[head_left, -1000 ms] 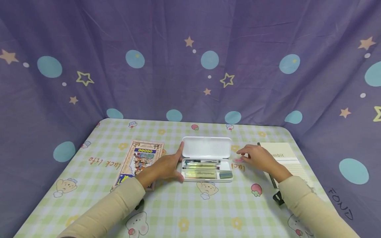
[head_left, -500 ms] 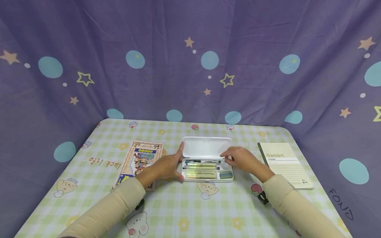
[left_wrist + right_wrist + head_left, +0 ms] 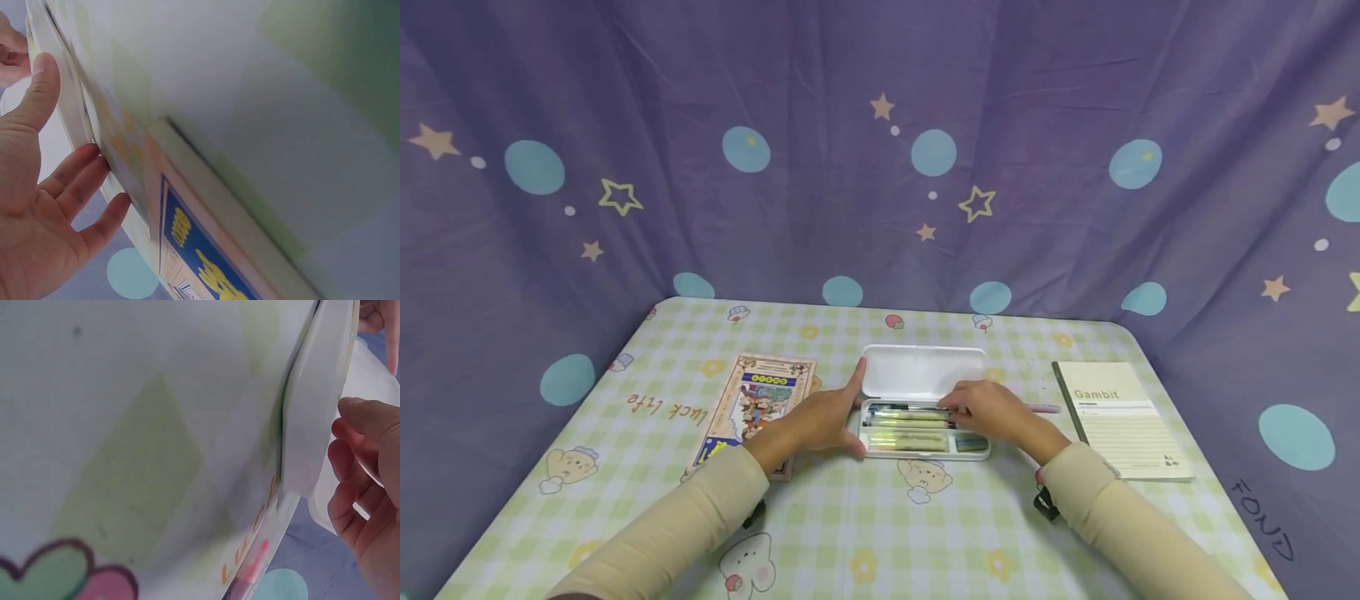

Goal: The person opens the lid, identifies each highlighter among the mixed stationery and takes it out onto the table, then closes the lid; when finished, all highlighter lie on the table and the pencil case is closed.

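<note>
- Your left grip is bracing the left end of the white pencil case, its thumb and forefinger standing well apart and closing on nothing.
- Your right grip is reaching over the right end of the pencil case with its fingers bending in toward the thumb; the case and the fingers themselves are hiding the tips, leaving me unable to tell whether you are pinching a pen.
- Judging by how things are lying, your work with the pencil case is looking well advanced: several pens are already lying inside it.
- What seems to be remaining is outside or undone: a pink pen is lying off the right end of the pencil case, and the lid is standing open along its back.
- You are working with a shallow, plain white pencil case, long and round-cornered, sitting flat on the tabletop between your two grips.
- Inside the pencil case, the pens are lying lengthwise, some showing clear and yellowish barrels, while a dark bluish block is filling its front right corner.
- Left of the pencil case an illustrated book is lying; well to its right, a notebook is lying.
</note>
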The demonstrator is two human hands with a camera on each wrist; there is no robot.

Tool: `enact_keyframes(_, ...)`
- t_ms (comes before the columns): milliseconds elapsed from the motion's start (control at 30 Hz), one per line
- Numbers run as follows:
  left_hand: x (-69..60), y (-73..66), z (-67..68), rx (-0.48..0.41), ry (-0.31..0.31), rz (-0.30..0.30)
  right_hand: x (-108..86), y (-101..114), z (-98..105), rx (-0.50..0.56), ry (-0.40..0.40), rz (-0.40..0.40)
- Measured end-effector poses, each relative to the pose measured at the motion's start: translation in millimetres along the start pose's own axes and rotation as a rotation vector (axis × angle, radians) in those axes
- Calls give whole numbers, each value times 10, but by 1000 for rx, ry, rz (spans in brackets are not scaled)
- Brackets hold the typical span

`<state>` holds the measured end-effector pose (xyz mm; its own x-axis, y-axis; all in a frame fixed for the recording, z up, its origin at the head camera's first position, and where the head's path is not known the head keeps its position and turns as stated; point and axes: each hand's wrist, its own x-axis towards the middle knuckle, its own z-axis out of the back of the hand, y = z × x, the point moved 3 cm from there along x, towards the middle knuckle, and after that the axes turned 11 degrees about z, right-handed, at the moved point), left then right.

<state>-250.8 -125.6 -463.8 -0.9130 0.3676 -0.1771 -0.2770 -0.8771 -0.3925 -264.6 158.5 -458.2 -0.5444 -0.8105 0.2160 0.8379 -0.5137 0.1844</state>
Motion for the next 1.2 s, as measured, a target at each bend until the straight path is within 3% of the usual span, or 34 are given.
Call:
enact_keyframes(700, 17, -17, -20, 6, -3, 4, 15, 10, -91, -69, 60, 82)
enact_keyframes(967, 3, -8, -26, 7, 7, 20, 18, 33, -75, -5, 29, 16)
enact_keyframes(1200, 6, 11, -18, -6, -4, 13, -2, 44, -16, -55, -7, 57)
